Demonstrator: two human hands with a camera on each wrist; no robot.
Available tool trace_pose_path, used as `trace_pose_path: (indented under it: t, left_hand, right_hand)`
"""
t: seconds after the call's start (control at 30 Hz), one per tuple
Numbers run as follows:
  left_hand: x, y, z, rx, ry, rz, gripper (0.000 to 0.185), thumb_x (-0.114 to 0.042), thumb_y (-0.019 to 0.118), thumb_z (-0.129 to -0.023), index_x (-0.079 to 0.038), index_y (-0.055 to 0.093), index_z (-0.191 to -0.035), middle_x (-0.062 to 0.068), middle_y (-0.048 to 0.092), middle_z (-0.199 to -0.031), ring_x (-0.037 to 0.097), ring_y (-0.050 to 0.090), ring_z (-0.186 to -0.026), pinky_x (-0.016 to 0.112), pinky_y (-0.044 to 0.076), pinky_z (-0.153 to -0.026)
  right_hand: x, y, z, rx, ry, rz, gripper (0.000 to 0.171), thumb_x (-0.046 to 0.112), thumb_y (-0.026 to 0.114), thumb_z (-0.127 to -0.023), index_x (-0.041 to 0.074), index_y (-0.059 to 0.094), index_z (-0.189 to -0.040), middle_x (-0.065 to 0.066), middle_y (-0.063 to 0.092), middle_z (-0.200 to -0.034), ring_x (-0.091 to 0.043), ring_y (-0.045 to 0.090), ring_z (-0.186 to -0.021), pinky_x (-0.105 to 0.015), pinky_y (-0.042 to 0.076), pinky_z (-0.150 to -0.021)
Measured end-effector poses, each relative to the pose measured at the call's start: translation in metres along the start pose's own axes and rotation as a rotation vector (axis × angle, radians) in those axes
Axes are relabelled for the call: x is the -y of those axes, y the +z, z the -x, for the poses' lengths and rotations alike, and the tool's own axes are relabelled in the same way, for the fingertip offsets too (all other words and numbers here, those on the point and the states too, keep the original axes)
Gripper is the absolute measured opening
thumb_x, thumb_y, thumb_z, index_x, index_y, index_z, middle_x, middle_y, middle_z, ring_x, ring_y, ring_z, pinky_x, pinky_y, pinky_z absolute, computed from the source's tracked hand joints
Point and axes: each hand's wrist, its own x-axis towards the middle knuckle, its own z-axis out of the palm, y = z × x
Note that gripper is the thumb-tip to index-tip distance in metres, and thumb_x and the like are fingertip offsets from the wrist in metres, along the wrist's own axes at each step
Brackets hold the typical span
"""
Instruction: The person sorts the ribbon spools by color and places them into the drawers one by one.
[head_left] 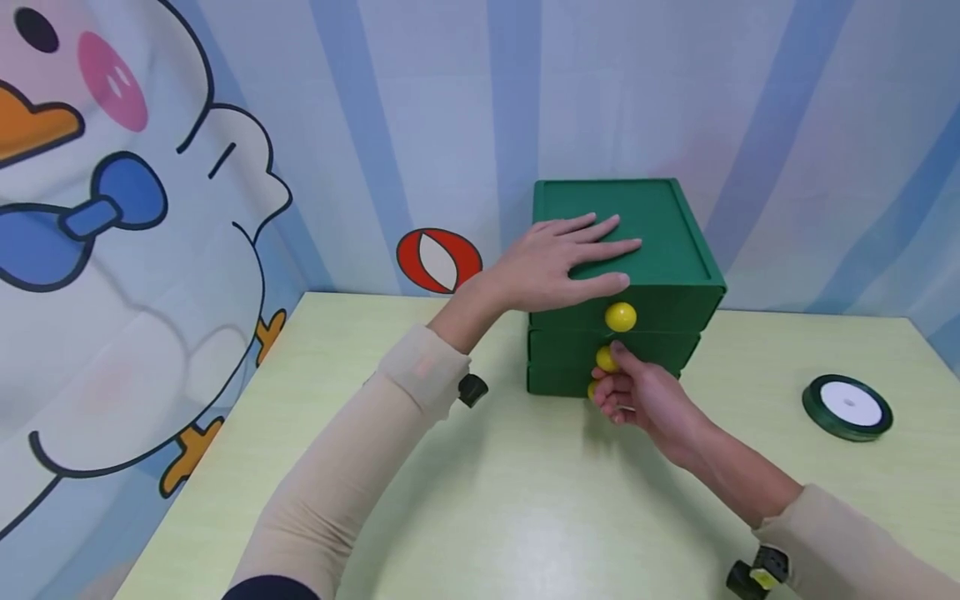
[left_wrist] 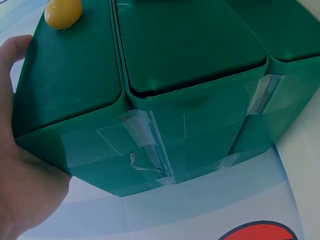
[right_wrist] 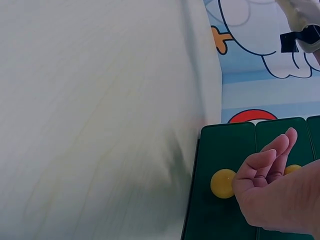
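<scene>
Right hand (head_left: 645, 400): located right of center in the head view, at the front face of the green drawer box (head_left: 660, 242). Its fingers are curled and its fingertips close around the middle yellow knob (head_left: 606, 359). In the right wrist view, the curled fingers (right_wrist: 267, 165) lie over the drawer fronts, covering most of that knob, while the bottom knob (right_wrist: 223, 183) sits just left of them, uncovered. In the head view, the bottom knob (head_left: 592, 389) shows only as a sliver at the hand's upper left edge.

Left hand (head_left: 558, 258): flat and relaxed on top of the drawer box, fingers straight and pointing toward the right of the frame, palm pressing down on the recessed lid. It grasps nothing. The top knob (head_left: 620, 317) sits just below its fingertips, uncovered. In the left wrist view, the palm (left_wrist: 22, 190) occupies the lower left edge, and clear tape (left_wrist: 150, 145) crosses the seams of the box.

Drawer box: three stacked drawers, all appearing closed, standing at the upper center of the frame on the pale green table (head_left: 525, 500), close to the striped wall.

Surroundings: a spool of green ribbon (head_left: 847, 407) lies flat on the table at the right, well apart from the box. A cartoon duck backdrop (head_left: 112, 250) fills the left side.
</scene>
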Motion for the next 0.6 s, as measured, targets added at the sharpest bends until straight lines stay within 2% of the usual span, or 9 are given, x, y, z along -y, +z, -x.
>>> trace_pose_path:
  t: [0.13, 0.23, 0.4, 0.5, 0.6]
  left_hand:
    - [0.002, 0.000, 0.001, -0.007, 0.000, 0.018, 0.060, -0.057, 0.046, -0.110, -0.039, 0.035, -0.166, -0.010, 0.018, -0.177, 0.017, 0.012, -0.165, 0.042, 0.009, -0.133]
    - [0.002, 0.000, 0.001, -0.001, -0.004, 0.019, 0.061, -0.058, 0.046, -0.109, -0.039, 0.034, -0.166, -0.010, 0.018, -0.177, 0.017, 0.011, -0.165, 0.042, 0.008, -0.133]
    - [0.001, 0.001, 0.000, 0.005, -0.007, 0.015, 0.061, -0.058, 0.046, -0.109, -0.040, 0.034, -0.166, -0.011, 0.018, -0.177, 0.016, 0.011, -0.165, 0.043, 0.009, -0.133]
    - [0.001, 0.000, -0.001, 0.004, -0.008, 0.011, 0.061, -0.058, 0.045, -0.109, -0.040, 0.033, -0.166, -0.011, 0.017, -0.177, 0.016, 0.011, -0.165, 0.043, 0.010, -0.133]
    - [0.000, 0.000, -0.002, 0.002, -0.005, 0.006, 0.061, -0.059, 0.044, -0.109, -0.040, 0.033, -0.166, -0.011, 0.017, -0.177, 0.016, 0.011, -0.165, 0.044, 0.010, -0.133]
  right_hand:
    - [-0.002, 0.001, 0.000, -0.004, -0.003, 0.000, 0.062, 0.054, 0.031, -0.115, -0.003, 0.052, -0.126, 0.005, 0.066, -0.085, -0.012, 0.058, -0.077, -0.027, 0.051, -0.076]
    - [-0.006, 0.004, -0.001, -0.034, -0.016, 0.040, 0.069, 0.058, 0.029, -0.114, -0.005, 0.051, -0.131, 0.005, 0.064, -0.085, -0.012, 0.057, -0.077, -0.028, 0.051, -0.077]
    - [-0.015, 0.008, 0.001, -0.085, -0.026, 0.028, 0.081, 0.065, 0.018, -0.111, -0.005, 0.048, -0.138, 0.005, 0.064, -0.085, -0.012, 0.057, -0.075, -0.027, 0.052, -0.074]
    - [-0.021, 0.006, 0.003, -0.107, -0.021, -0.024, 0.078, 0.062, 0.014, -0.112, -0.004, 0.047, -0.137, 0.005, 0.065, -0.083, -0.012, 0.058, -0.074, -0.027, 0.052, -0.073]
    - [-0.026, 0.001, 0.005, -0.143, -0.005, -0.033, 0.065, 0.055, 0.016, -0.115, -0.001, 0.046, -0.131, 0.006, 0.064, -0.080, -0.011, 0.058, -0.071, -0.026, 0.052, -0.070]
